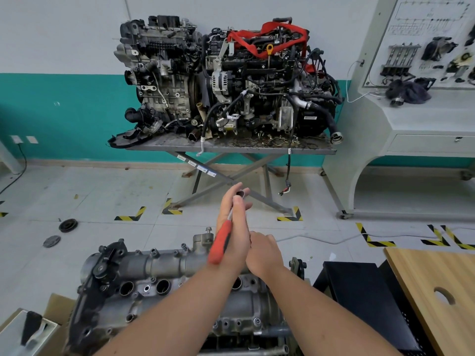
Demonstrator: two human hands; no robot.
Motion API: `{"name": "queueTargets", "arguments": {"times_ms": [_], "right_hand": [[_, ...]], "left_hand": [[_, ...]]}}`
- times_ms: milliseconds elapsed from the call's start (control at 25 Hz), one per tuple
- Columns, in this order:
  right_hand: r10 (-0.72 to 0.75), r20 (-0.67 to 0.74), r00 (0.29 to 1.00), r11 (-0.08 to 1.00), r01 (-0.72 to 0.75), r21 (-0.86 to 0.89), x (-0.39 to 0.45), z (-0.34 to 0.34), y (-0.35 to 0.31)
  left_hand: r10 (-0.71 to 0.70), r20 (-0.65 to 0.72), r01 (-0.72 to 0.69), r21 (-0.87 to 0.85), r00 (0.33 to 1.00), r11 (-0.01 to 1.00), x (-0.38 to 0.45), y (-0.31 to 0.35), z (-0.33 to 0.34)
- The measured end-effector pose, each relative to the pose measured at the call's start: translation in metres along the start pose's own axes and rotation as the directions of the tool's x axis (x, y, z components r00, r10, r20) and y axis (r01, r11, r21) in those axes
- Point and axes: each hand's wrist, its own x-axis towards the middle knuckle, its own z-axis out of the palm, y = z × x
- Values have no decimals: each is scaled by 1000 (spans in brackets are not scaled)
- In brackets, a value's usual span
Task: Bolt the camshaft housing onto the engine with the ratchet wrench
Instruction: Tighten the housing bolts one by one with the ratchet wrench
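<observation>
The grey camshaft housing (164, 263) lies on top of the engine (231, 317) right below me, with several bolt heads along its edges. My left hand (232, 227) is raised above it and grips the ratchet wrench (220, 244). The wrench's red handle runs down along my wrist, and its metal head sits between my fingertips. My right hand (264, 251) rests against the side of my left hand with its fingers curled. Its fingertips are hidden, so I cannot see whether they hold anything.
Two complete engines (226, 80) stand on a scissor-leg metal table (231, 147) ahead. A grey training console (421, 111) is at the right. A wooden board (437, 291) and a black box (359, 299) are at the near right. A pulley (68, 225) and a disc (52, 241) lie on the floor.
</observation>
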Motion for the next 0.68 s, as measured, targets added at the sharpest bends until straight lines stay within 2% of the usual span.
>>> {"name": "queueTargets", "arguments": {"times_ms": [80,160,200,320,400,520,600,680], "right_hand": [[-6,7,1000,999,6,-48,-1,-1,0],[-17,6,1000,996,17,-89,-2,-2,-1],[-20,1,1000,995,20,-97,-1,-1,-1],[-24,-8,1000,994,23,-103,-1,0,0],[-23,-18,1000,995,21,-95,-1,1,0],[-26,-25,999,995,23,-92,-1,1,0],[-28,-27,999,995,25,-100,-1,1,0],[-30,-29,999,994,27,-102,0,1,0]], "left_hand": [[-208,-25,201,-177,978,964,8,4,2],[-399,31,381,-376,916,845,17,8,-4],[-433,56,416,-408,900,813,20,10,-7],[-460,104,463,-373,882,804,28,14,-12],[-484,173,514,-294,858,806,34,18,-17],[-558,291,585,-9,777,811,48,29,-27],[-604,331,578,185,725,795,58,36,-31],[-605,342,509,333,719,794,65,41,-32]]}}
